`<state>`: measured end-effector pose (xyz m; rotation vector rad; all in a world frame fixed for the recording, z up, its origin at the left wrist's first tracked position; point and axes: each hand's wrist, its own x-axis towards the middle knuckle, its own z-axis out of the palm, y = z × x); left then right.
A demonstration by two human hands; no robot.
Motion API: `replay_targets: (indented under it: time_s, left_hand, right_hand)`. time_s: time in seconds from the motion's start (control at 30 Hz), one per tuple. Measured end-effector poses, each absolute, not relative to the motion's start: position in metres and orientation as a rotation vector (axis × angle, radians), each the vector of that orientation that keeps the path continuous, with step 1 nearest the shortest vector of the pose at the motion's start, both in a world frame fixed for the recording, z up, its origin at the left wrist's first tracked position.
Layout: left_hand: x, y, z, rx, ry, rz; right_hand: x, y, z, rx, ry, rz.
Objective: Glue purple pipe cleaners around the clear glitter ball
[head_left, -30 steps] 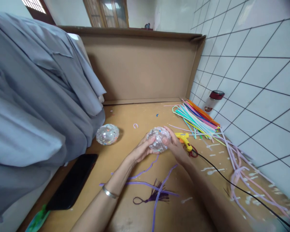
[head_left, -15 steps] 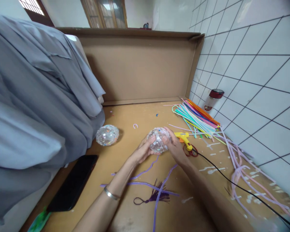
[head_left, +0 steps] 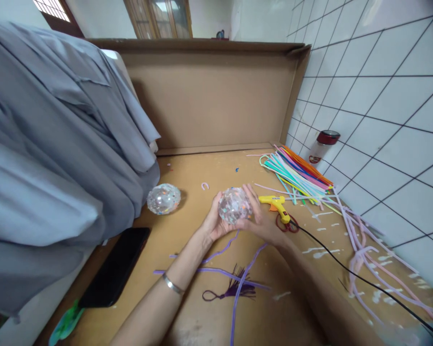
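Observation:
A clear round ball with coloured flecks (head_left: 234, 205) is held just above the table between my hands. My left hand (head_left: 215, 221) cups it from the left and below, fingers partly hidden behind it. My right hand (head_left: 257, 216) curves round its right side, thumb low and fingers along the upper edge. A second clear flecked ball (head_left: 164, 199) lies on the table to the left. Below my hands are purple pipe cleaners (head_left: 220, 274) and a dark purple tassel (head_left: 234, 290). Just right of my right hand lies a yellow glue gun (head_left: 277, 205).
Red-handled scissors (head_left: 292, 227) lie beside the glue gun, whose black cord (head_left: 346, 269) runs right. A bundle of coloured pipe cleaners (head_left: 298, 173) and a red-lidded jar (head_left: 324, 145) stand near the tiled wall. A black phone (head_left: 115, 269) and grey cloth (head_left: 75, 158) are left; cardboard (head_left: 209, 101) stands behind.
The ball has been turned in my hands. My left thumb has moved off its front to the side, and my right hand has opened wider, its thumb now at the ball's lower right.

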<state>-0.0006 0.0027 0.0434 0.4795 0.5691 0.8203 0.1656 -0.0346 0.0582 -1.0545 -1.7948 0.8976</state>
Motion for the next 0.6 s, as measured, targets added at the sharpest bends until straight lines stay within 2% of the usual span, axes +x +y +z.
replay_targets:
  time_s: [0.27,0.6]
  left_hand:
    - [0.002,-0.002,0.049,0.459,0.646,0.836]
    - [0.006,-0.004,0.049,0.438,0.656,0.876]
  right_hand:
    - [0.161,-0.029,0.053,-1.027,-1.865,0.572]
    - [0.165,-0.025,0.045,-1.091,-1.936,0.665]
